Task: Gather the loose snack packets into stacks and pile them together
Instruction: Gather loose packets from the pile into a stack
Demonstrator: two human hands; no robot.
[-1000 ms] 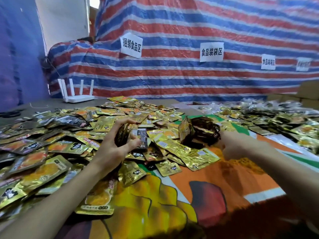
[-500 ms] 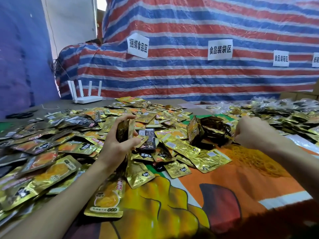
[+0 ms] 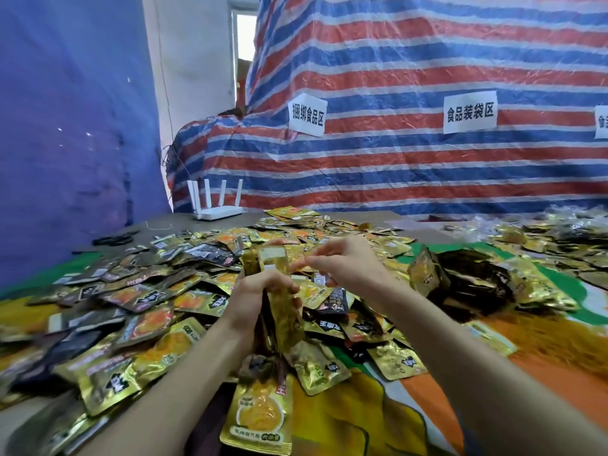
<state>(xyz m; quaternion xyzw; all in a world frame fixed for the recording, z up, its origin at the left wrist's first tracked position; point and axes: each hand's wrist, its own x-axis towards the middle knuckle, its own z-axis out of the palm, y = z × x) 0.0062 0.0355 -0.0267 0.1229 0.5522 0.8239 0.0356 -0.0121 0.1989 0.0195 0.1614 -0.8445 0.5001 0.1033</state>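
Moving in from the bundled pile, the right hand had come up beside the packet stack, fingers loosely extended and empty. The left hand gripped that stack upright.

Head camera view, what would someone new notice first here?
A sea of loose gold and black foil snack packets spreads across the left foreground. At centre, the left hand grips an upright stack of gold packets, right hand beside it, before a red-blue striped tarpaulin.

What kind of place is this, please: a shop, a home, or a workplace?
Probably a makeshift food-packing workroom: paper signs name bundling and bagging zones on a striped tarp, and loose snack packets cover the table.
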